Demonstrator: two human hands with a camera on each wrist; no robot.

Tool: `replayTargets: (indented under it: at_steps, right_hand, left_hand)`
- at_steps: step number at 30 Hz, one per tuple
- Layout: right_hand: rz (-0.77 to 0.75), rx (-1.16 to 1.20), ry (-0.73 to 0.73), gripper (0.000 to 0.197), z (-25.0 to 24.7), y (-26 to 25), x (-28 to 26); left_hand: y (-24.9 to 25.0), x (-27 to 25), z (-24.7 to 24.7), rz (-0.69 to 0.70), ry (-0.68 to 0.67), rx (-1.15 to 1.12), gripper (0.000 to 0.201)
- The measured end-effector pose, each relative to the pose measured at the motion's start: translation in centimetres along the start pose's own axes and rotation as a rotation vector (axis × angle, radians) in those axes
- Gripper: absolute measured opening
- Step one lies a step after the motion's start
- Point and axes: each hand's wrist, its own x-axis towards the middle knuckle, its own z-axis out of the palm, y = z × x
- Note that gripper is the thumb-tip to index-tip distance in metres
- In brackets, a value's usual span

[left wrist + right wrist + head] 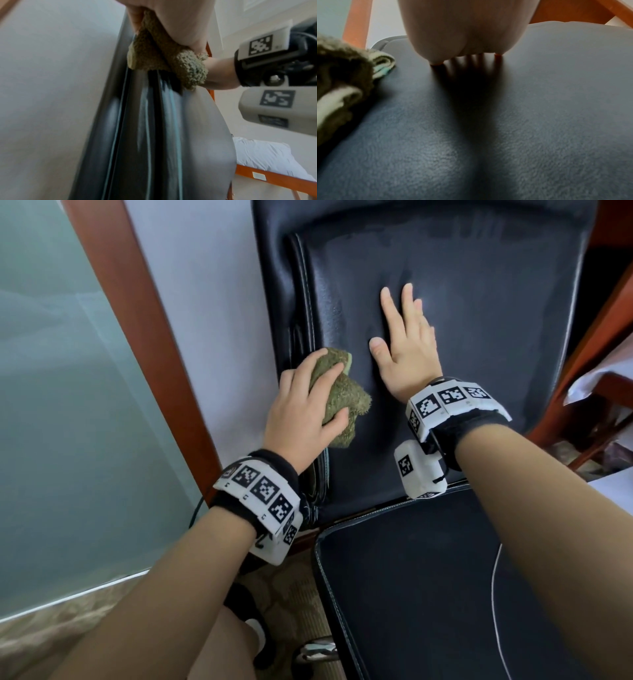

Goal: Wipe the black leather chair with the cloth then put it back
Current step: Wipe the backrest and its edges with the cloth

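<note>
The black leather chair (pixel 479 313) fills the head view, its backrest ahead and its seat (pixel 411 594) below. My left hand (pixel 305 409) grips a bunched olive-green fuzzy cloth (pixel 337 395) against the backrest's left edge, by the stitched side seam (pixel 137 121). The cloth (pixel 154 54) bulges out under the palm in the left wrist view. My right hand (pixel 406 337) lies flat on the middle of the backrest with straight fingers, pressing the leather (pixel 505 135). The cloth (pixel 342 81) shows at the left of the right wrist view.
A white wall (pixel 212 302) and a wooden door frame (pixel 137 320) with frosted glass (pixel 51 405) stand left of the chair. Wooden furniture (pixel 603 354) with white fabric (pixel 599 381) is at the right. Patterned carpet (pixel 291 594) lies below. A thin white cable (pixel 495 594) crosses the seat.
</note>
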Motion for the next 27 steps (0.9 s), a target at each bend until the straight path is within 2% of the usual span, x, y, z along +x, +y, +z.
replayTargets:
  at_steps: [2,5,7,11,16,27]
  right_hand:
    - [0.005,-0.001,-0.006,0.058,-0.1,0.0,-0.1]
    - [0.007,0.007,-0.012,0.058,-0.1,0.0,-0.2]
    - [0.002,0.009,-0.01,0.057,-0.1,-0.1,-0.2]
    - [0.007,0.001,-0.015,0.057,-0.1,-0.1,-0.2]
    - [0.002,-0.021,0.008,0.057,0.1,-0.2,-0.2]
    - [0.018,0.108,0.048,0.058,2.5,-0.2,-3.5]
  left_hand:
    - [-0.1,1.1,-1.1,-0.032,0.043,-0.05,0.053]
    - [-0.4,3.9,-3.4,-0.169,0.158,-0.124,0.055]
    - [-0.9,6.1,-4.4,-0.181,0.218,-0.105,0.053]
    - [-1.4,7.6,-3.7,-0.223,0.154,-0.126,0.052]
    - [-1.1,5.7,-2.3,-0.269,0.2,-0.2,0.049]
    - [-0.5,2.3,-1.4,-0.223,0.143,-0.197,0.051]
